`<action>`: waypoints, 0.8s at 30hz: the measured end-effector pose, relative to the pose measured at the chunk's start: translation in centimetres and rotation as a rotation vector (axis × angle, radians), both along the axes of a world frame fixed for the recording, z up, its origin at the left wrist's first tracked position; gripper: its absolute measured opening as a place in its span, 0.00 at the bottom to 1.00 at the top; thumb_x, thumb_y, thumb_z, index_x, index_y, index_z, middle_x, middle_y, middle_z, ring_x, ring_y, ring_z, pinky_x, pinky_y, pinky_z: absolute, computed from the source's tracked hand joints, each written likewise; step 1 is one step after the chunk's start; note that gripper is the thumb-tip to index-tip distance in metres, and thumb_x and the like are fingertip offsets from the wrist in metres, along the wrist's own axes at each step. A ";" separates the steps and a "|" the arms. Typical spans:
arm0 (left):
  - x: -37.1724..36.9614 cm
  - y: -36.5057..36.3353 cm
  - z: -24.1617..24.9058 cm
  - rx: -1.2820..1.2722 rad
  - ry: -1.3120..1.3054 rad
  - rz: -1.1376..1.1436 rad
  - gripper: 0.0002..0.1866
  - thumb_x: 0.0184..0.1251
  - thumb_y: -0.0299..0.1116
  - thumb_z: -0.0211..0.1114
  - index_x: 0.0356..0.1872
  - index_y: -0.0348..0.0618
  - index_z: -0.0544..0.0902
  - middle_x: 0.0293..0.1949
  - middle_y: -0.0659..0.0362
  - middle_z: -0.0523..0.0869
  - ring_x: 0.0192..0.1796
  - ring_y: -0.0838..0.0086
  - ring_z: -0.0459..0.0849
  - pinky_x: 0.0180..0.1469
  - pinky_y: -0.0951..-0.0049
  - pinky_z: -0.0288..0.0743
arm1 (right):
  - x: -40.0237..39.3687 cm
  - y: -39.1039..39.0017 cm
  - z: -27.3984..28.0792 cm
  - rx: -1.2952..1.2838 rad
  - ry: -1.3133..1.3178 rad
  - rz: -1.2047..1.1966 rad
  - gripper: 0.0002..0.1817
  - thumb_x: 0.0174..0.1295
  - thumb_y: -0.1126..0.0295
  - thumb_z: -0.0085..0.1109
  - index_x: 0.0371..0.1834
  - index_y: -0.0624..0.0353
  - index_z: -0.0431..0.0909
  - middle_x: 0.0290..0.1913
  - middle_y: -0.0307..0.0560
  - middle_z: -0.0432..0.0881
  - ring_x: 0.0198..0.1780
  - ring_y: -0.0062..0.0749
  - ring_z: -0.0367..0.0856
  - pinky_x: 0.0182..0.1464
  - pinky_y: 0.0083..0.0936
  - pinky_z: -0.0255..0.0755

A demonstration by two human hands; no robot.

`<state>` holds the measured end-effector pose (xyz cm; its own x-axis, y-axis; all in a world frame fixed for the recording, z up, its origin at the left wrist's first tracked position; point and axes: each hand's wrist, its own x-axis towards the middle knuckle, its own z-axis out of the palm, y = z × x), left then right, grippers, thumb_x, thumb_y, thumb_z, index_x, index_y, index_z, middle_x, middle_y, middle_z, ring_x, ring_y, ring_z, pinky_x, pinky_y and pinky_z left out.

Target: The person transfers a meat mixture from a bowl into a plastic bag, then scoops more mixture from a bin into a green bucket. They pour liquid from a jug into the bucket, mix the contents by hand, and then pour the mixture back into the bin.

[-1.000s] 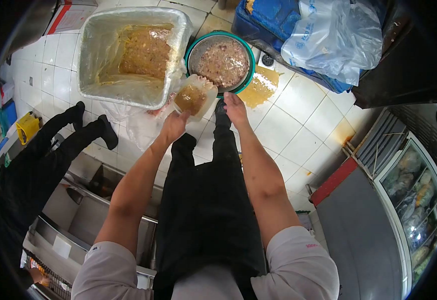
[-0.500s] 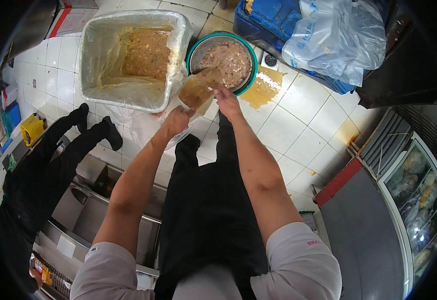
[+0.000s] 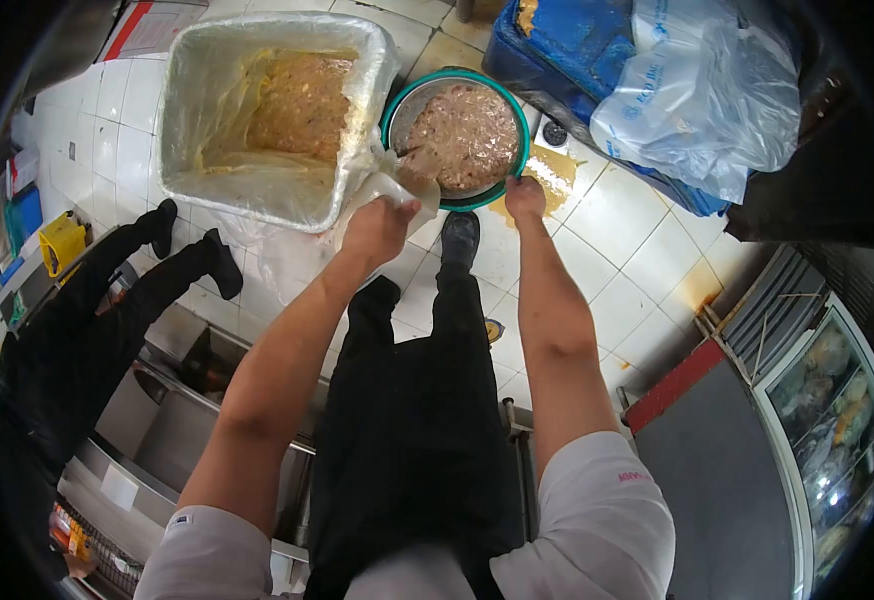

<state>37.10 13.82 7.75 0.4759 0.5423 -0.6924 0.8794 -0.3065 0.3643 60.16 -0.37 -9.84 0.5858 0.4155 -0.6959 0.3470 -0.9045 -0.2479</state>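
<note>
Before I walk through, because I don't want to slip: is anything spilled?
Yes: a yellowish puddle lies on the white floor tiles beside the green basin, outside any container, so it looks like a spill.

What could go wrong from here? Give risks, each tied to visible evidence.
The left hand holds a translucent whitish plastic container tipped at the green-rimmed round bowl; chunky pinkish-brown mixture might slop outside. The right hand seems to hold the bowl's edge, so uneven pressure could tilt it. A yellowish-brown spill on the white tiled floor could make someone slip.
</note>
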 end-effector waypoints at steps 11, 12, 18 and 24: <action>4.1 0.1 0.5 0.010 0.045 0.016 0.27 0.72 0.49 0.53 0.34 0.27 0.81 0.35 0.37 0.85 0.42 0.46 0.85 0.47 0.54 0.78 | -0.7 -0.8 0.7 0.210 0.419 -0.565 0.11 0.65 0.66 0.57 0.36 0.65 0.72 0.25 0.49 0.81 0.19 0.31 0.81 0.16 0.23 0.75; 4.0 -0.2 0.2 0.010 0.035 0.022 0.26 0.72 0.48 0.53 0.34 0.27 0.81 0.35 0.37 0.85 0.42 0.46 0.85 0.47 0.54 0.78 | -1.0 -1.6 1.4 0.204 0.438 -0.588 0.11 0.65 0.66 0.58 0.36 0.65 0.72 0.25 0.50 0.81 0.19 0.31 0.81 0.16 0.23 0.75; 4.4 0.1 -0.4 0.019 0.005 0.036 0.29 0.73 0.50 0.51 0.30 0.28 0.82 0.33 0.33 0.83 0.40 0.41 0.84 0.46 0.51 0.77 | -2.2 -1.4 0.7 0.251 0.499 -0.691 0.12 0.65 0.65 0.59 0.38 0.65 0.72 0.28 0.51 0.82 0.20 0.33 0.82 0.19 0.24 0.77; 4.9 1.9 0.3 0.041 0.013 0.053 0.31 0.72 0.52 0.53 0.29 0.26 0.82 0.32 0.32 0.83 0.40 0.40 0.84 0.46 0.51 0.76 | -2.8 -0.6 1.8 0.294 0.452 -0.669 0.14 0.65 0.65 0.59 0.36 0.69 0.74 0.24 0.53 0.82 0.19 0.35 0.83 0.19 0.26 0.76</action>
